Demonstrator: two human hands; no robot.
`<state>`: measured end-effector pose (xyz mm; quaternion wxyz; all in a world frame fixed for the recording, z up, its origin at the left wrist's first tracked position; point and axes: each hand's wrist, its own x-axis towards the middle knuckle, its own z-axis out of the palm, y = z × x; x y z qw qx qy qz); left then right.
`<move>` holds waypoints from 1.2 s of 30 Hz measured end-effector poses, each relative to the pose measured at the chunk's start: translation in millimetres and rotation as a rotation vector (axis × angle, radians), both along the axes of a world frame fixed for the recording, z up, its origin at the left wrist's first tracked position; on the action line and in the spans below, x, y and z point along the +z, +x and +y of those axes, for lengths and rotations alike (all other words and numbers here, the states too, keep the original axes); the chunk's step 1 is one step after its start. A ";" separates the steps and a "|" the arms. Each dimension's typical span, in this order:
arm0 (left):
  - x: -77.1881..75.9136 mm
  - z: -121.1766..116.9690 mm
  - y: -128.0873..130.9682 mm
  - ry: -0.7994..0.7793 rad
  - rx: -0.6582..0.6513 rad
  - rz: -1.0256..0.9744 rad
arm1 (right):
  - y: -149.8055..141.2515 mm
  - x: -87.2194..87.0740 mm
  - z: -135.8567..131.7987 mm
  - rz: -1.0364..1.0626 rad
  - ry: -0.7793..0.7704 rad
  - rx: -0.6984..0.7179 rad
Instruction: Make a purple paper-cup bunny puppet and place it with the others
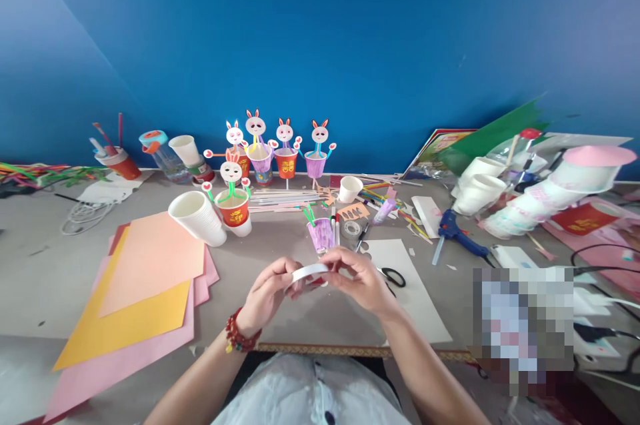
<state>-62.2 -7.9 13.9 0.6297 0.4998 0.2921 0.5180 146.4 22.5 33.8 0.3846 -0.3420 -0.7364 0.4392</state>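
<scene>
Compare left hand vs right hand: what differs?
The left hand has red beads at its wrist; the right hand has a bare wrist. The left hand holds the left end of the white strip, the right hand its right end. The right hand is beside the scissors; the left hand is farther off. Both pinch the same white strip with their fingers.

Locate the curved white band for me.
In the head view, the curved white band is just below the picture's centre, held between the left hand and the right hand, nearer the wearer than the purple cup with green sticks.
</scene>
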 end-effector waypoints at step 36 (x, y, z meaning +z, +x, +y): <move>17.8 4.5 -9.3 0.511 0.342 0.685 | -18.7 -1.5 -12.6 -0.071 0.408 -0.362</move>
